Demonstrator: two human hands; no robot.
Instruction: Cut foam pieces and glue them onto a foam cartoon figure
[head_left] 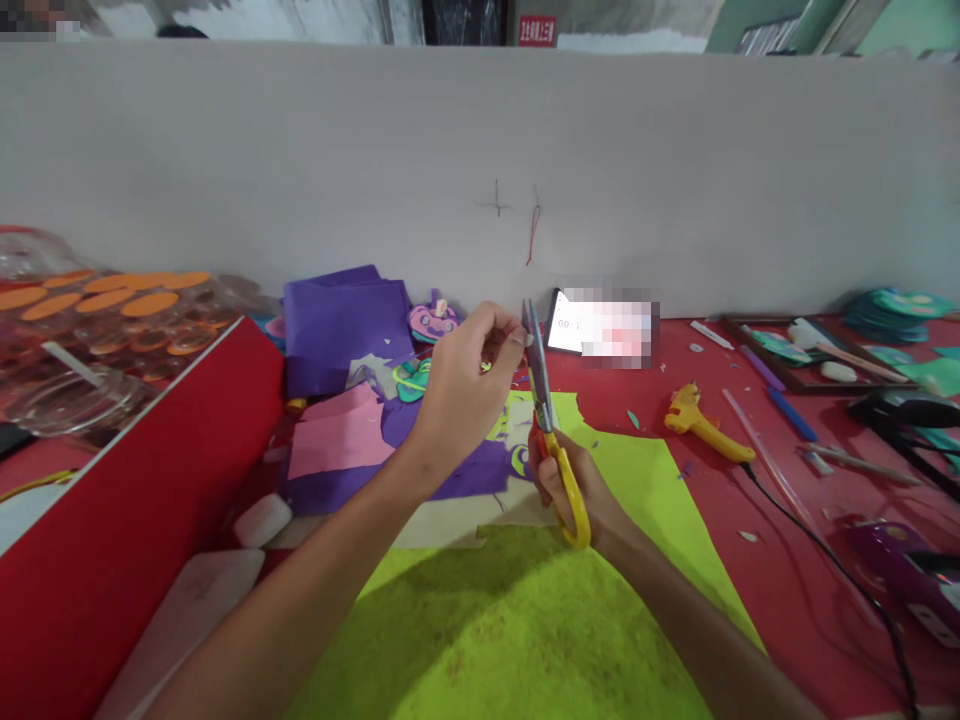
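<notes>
In the middle of the head view, my right hand grips a pair of scissors with yellow and red handles. The blades point up and stand slightly apart. My left hand is closed in a pinch just left of the blades, on something small and pale that I cannot make out. Below both hands lies a yellow-green felt-like sheet. Purple sheets, a pink sheet and cut scraps are beside and behind my left hand. A pink shaped piece rests behind it.
A yellow glue gun with a black cord lies on the red table at right, near a dark tray of small pieces. A lit phone leans at the grey wall. A red divider stands at left.
</notes>
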